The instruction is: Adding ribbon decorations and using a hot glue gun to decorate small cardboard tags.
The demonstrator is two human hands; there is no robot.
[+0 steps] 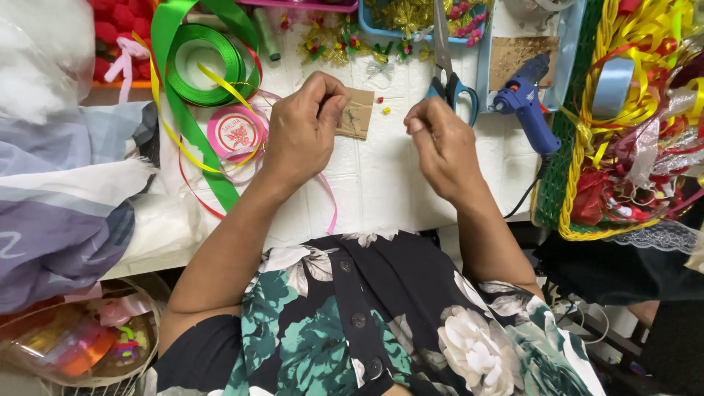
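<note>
Left hand (pixel 304 132) grip clamped on flat brown card tag (pixel 356 114); right hand (pixel 440 143) fingertips pinched together, contents unclear.

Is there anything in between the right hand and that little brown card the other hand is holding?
Nothing visible does. The left hand pinches the small brown card, and the right hand is beside it with only bare white table in the gap. A few tiny beads lie just above that gap, and the scissors lie farther back.

Bright, even light falls from above on my white surface (pixel 381 183); shadows under my hands are faint, the ribbons glare slightly, and the near corners blur.
</note>
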